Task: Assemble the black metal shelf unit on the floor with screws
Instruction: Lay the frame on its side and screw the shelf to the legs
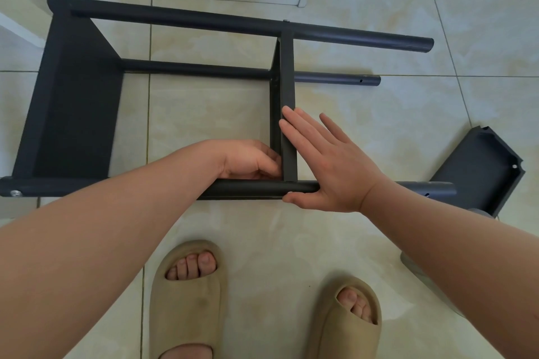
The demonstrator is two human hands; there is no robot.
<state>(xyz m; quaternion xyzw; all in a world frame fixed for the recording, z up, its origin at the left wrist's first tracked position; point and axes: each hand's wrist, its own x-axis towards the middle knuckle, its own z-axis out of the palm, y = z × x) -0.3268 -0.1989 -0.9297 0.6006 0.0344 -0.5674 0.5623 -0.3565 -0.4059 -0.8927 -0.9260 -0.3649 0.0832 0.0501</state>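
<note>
Black metal makes up the shelf unit (75,96), which lies on its side on the pale tiled floor (379,114), its tubes running left to right. One end panel is fixed at the left, where a silver screw head (16,193) shows on the near tube (253,187). A middle shelf panel (287,73) stands across the frame between the far and near tubes.

The hands work on either side of this panel's near end. The left hand (248,159) is curled into the corner where the panel meets the near tube; whether it pinches anything cannot be told. The right hand (335,163) lies flat, fingers straight against the panel's right face, thumb under the near tube.

A loose black panel (481,172) lies at the right, beside the tube's open end. Tan sandals (186,294) are nearest the camera.
</note>
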